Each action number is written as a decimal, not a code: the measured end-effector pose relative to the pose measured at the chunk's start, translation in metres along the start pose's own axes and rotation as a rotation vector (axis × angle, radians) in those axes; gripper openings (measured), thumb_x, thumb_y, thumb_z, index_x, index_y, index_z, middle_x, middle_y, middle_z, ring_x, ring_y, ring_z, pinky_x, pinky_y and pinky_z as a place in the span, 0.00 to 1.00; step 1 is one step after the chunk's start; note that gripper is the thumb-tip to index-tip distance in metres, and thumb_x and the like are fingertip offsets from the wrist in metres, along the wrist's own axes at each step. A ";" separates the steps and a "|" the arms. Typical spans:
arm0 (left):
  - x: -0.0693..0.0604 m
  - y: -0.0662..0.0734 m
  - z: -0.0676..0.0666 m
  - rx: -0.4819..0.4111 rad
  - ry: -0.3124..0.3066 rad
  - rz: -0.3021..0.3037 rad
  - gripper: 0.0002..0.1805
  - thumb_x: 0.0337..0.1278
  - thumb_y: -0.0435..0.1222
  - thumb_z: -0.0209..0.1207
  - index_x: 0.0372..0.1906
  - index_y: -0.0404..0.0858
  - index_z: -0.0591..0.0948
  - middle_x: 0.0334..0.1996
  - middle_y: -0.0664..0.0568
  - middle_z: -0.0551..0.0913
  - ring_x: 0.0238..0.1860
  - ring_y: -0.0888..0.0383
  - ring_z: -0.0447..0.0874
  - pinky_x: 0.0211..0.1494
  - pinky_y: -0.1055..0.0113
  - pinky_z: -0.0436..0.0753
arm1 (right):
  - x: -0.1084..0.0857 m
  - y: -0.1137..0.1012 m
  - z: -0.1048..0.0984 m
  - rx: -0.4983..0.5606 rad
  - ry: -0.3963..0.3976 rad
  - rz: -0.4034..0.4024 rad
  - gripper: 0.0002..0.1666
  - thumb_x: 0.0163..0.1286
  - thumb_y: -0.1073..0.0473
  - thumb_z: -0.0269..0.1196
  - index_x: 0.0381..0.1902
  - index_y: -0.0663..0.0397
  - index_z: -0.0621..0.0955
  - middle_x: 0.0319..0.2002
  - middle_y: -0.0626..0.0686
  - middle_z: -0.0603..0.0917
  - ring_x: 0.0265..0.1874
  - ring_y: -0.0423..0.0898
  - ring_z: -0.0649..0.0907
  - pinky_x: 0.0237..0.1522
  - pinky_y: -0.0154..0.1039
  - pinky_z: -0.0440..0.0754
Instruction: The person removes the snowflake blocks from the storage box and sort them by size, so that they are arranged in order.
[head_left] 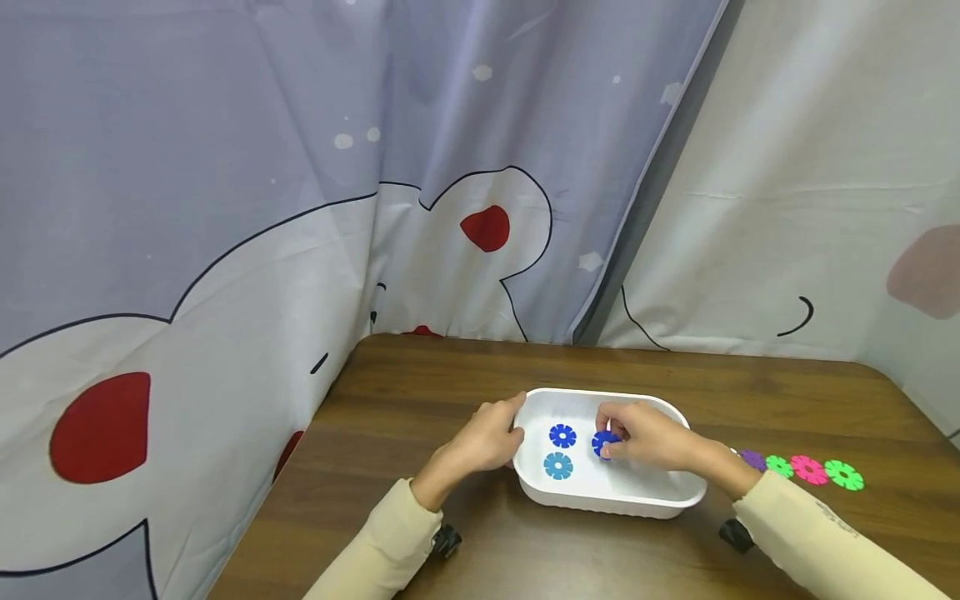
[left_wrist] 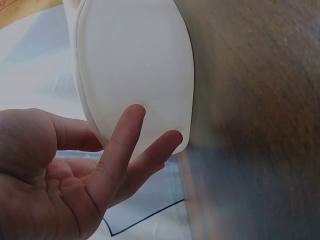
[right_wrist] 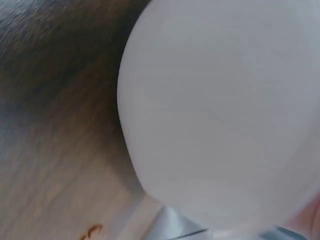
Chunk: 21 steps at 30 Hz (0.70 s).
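Note:
On the wooden table, a white tray [head_left: 622, 502] has its left end held by my left hand [head_left: 483, 437]; in the left wrist view, two fingers of that left hand [left_wrist: 75, 185] lie against the outer wall of the tray [left_wrist: 135, 60], with the thumb at its rim. Over the tray's inside, my right hand [head_left: 648, 435] pinches a dark blue notched disc [head_left: 600, 442]. Left of it, another dark blue disc [head_left: 562, 436] and a light blue disc [head_left: 558, 466] lie in the tray. The right wrist view shows mostly the tray's wall [right_wrist: 215, 100], with the pinching fingers hidden.
Right of the tray, partly behind my right forearm, several discs lie in a row on the table [head_left: 450, 367]: purple [head_left: 753, 460], green [head_left: 779, 466], pink [head_left: 809, 470] and green [head_left: 844, 475]. Printed curtains [head_left: 300, 125] hang around the table's back and left.

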<state>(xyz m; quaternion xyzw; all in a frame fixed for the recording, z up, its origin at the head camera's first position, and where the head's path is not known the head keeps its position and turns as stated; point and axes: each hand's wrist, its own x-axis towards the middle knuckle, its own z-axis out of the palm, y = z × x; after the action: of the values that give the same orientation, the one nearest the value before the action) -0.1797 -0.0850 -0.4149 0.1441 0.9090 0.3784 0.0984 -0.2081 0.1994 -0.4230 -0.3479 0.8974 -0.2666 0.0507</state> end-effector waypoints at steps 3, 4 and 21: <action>0.000 0.001 0.000 -0.001 -0.003 -0.006 0.34 0.75 0.27 0.55 0.81 0.29 0.62 0.71 0.33 0.76 0.20 0.61 0.84 0.21 0.68 0.83 | -0.007 0.003 -0.010 0.026 0.034 -0.011 0.13 0.65 0.60 0.77 0.41 0.51 0.82 0.22 0.39 0.71 0.22 0.32 0.70 0.26 0.31 0.68; 0.000 0.001 0.000 -0.002 -0.002 -0.006 0.34 0.75 0.27 0.55 0.81 0.29 0.62 0.71 0.33 0.76 0.20 0.60 0.84 0.21 0.68 0.83 | -0.010 0.003 -0.014 0.038 0.042 -0.003 0.13 0.65 0.61 0.76 0.42 0.51 0.82 0.22 0.39 0.72 0.22 0.33 0.70 0.26 0.31 0.68; 0.000 0.003 -0.001 0.000 -0.009 -0.021 0.35 0.74 0.27 0.56 0.81 0.30 0.62 0.72 0.34 0.75 0.23 0.58 0.85 0.22 0.68 0.84 | -0.070 0.038 -0.064 0.091 0.180 0.137 0.11 0.73 0.60 0.70 0.52 0.51 0.85 0.27 0.44 0.80 0.24 0.36 0.76 0.26 0.32 0.74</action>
<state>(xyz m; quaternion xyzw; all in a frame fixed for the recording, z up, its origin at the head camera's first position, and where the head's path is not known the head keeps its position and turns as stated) -0.1793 -0.0840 -0.4119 0.1364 0.9099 0.3769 0.1065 -0.1955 0.2970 -0.3940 -0.2576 0.9070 -0.3331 0.0038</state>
